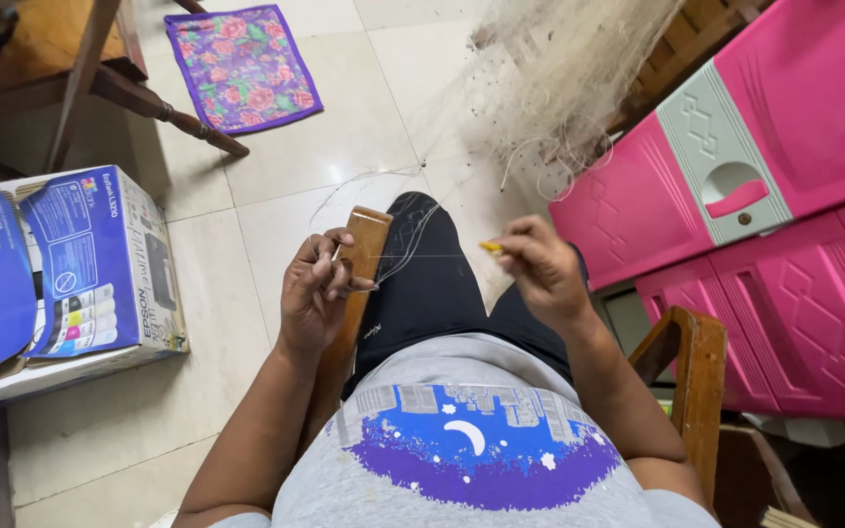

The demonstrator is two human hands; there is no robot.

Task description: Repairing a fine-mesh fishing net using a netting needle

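Two hands are raised over lap: left hand [317, 293] is closed on thin net threads [405, 249] beside wooden slat [362, 256]; small yellow needle [491, 246] is pinched by right hand [540, 266]. Net bundle [569, 68] is hung ahead, nr pink cabinet [784, 196].

**What you cannot make out from here**

Your left hand [315, 288] is covering the middle of the wooden gauge [359, 264], and its lower end is disappearing behind your forearm. Your right hand [540, 266] is hiding all but the yellow tip of the needle [490, 247]. The thread [413, 256] is showing too thin to trace. The net [569, 68] is running off the top edge.
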